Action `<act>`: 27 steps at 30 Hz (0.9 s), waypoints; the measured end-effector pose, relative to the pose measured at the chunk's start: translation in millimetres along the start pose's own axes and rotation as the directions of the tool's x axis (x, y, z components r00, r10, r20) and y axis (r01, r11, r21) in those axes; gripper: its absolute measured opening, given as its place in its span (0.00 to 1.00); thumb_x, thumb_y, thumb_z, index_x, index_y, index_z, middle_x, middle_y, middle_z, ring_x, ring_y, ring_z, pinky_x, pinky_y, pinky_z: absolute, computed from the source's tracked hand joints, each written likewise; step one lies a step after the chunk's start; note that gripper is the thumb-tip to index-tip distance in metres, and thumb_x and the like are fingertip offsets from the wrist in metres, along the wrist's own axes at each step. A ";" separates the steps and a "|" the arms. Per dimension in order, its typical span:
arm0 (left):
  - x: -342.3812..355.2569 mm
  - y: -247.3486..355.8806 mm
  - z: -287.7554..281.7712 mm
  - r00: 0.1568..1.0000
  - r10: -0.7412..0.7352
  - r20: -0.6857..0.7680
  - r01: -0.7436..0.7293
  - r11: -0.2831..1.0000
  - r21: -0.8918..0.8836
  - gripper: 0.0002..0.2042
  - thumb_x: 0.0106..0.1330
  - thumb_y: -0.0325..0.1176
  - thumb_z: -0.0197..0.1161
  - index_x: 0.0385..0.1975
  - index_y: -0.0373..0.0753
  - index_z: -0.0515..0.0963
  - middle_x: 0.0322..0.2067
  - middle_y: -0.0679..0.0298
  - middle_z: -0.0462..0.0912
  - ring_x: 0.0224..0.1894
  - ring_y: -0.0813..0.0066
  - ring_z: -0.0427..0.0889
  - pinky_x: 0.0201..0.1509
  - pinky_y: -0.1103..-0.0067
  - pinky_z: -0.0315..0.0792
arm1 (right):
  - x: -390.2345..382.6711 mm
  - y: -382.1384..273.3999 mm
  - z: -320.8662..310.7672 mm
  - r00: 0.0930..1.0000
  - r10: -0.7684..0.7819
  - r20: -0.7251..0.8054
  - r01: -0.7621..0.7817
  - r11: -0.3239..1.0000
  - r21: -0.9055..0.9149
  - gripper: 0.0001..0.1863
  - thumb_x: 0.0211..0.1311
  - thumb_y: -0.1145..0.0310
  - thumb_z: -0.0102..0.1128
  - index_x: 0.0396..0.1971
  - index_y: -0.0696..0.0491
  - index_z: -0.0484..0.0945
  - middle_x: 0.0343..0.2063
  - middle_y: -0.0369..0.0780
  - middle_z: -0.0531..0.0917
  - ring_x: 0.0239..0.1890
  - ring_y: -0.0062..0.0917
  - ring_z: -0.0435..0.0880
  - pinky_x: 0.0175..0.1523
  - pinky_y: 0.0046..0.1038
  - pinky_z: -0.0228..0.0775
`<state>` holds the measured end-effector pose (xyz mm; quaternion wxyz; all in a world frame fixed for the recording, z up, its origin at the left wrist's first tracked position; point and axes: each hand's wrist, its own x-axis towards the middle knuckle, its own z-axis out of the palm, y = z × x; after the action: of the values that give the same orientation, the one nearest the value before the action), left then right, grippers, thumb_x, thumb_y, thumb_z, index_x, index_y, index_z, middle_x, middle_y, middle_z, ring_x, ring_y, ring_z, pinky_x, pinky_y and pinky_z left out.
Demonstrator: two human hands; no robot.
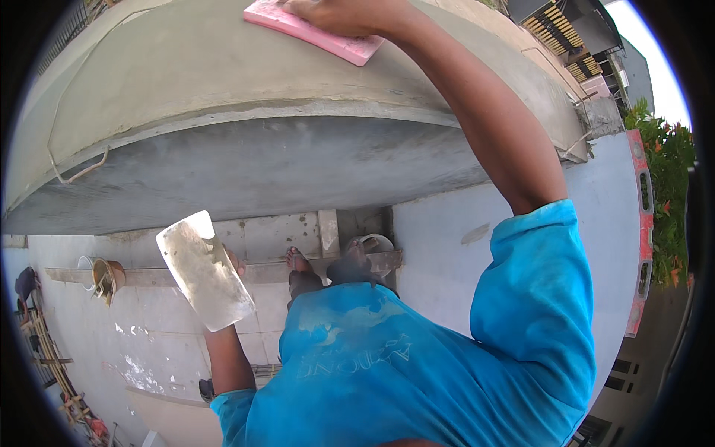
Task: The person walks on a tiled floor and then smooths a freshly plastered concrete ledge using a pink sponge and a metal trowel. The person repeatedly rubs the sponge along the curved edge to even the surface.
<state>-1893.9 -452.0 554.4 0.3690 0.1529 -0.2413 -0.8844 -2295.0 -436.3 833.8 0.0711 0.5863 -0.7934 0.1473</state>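
Note:
At the top of the view my right hand (344, 15) is closed on a pink plastering float (320, 33), which rests flat on the grey plastered wall surface (194, 63). Down at the left, my left hand (237, 262) grips a rectangular plate (207, 276) with a pale, shiny face smeared with grey plaster. The plate is tilted and hides most of that hand; only some fingers show at its right edge. Its handle, if any, is out of sight.
My bare feet (298, 261) stand on a narrow plank (261, 273) high over the ground. Buckets (109, 276) sit on its left end. A thin bent metal rod (86, 175) sticks out of the plastered edge. A pale blue wall (447, 223) rises at the right.

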 end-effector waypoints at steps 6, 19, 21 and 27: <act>0.2 -4.2 -18.9 0.998 0.028 -0.056 -0.025 0.999 0.041 0.28 0.68 0.55 0.63 0.60 0.41 0.72 0.37 0.59 0.81 0.28 0.68 0.80 0.26 0.71 0.76 | -102.5 36.6 -35.2 0.911 -0.398 0.104 0.368 0.902 0.224 0.19 0.64 0.59 0.70 0.51 0.53 0.85 0.43 0.41 0.86 0.46 0.33 0.84 0.52 0.35 0.74; 18.4 -17.4 -17.4 0.994 0.036 0.101 -0.029 0.997 -0.067 0.36 0.63 0.58 0.68 0.64 0.40 0.70 0.44 0.55 0.80 0.34 0.62 0.82 0.30 0.64 0.77 | 52.6 -21.6 15.7 0.974 -0.222 -0.041 0.218 0.973 -0.080 0.19 0.68 0.55 0.59 0.45 0.56 0.84 0.42 0.52 0.86 0.47 0.48 0.85 0.53 0.44 0.77; -5.4 -9.0 -43.6 0.993 -0.016 -0.117 0.014 1.000 -0.024 0.36 0.64 0.58 0.67 0.65 0.40 0.69 0.45 0.55 0.80 0.37 0.61 0.82 0.30 0.64 0.78 | 34.9 29.7 11.2 0.998 -0.056 0.006 0.056 0.993 -0.101 0.18 0.68 0.54 0.60 0.48 0.51 0.84 0.43 0.46 0.87 0.48 0.42 0.85 0.53 0.41 0.77; -53.6 4.6 -84.3 0.834 0.197 -0.516 -0.041 0.954 0.297 0.29 0.69 0.53 0.62 0.62 0.40 0.70 0.38 0.60 0.82 0.20 0.69 0.79 0.21 0.71 0.76 | -35.2 11.5 -9.1 0.977 -0.198 0.082 0.181 0.967 0.180 0.20 0.62 0.54 0.66 0.49 0.51 0.85 0.44 0.43 0.88 0.47 0.37 0.86 0.53 0.37 0.76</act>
<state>-1816.9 -442.3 491.3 0.4520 0.4295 -0.2565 -0.7386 -2295.9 -398.3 830.6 -0.0053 0.6701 -0.7205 0.1785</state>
